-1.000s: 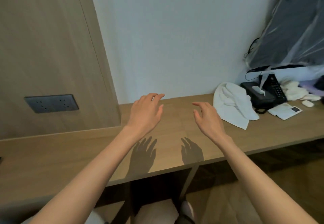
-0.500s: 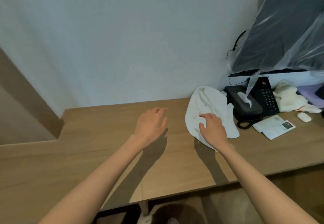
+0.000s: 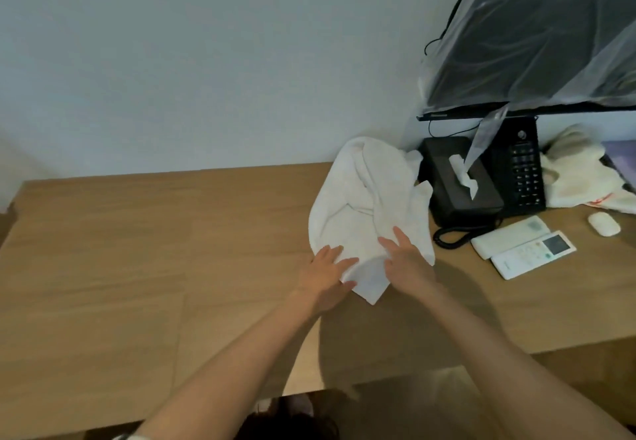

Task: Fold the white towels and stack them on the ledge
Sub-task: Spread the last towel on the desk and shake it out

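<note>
Left hand (image 3: 327, 272): fingers nearly straight, laid on the towel's near left edge; no closed grip is seen.
Right hand (image 3: 406, 264): fingers spread and laid flat on the towel's near right part; nothing is clasped.
White towel (image 3: 364, 205): crumpled and unfolded on the counter (image 3: 172, 250), directly beyond both hands. Its long axis runs away from them to the wall, and a near corner pokes out between them.
Nearer hand: neither; both are already on it.
Obstacles: a tissue box (image 3: 461, 185) stands just beside the towel's right edge, with a telephone (image 3: 523, 171) beyond and two remotes (image 3: 530, 253) near the right hand.
Open side: bare wood lies to the left, so spreading that way is judged safest.
Farther right: a cream cloth (image 3: 578, 178) is heaped, possibly another towel.
</note>
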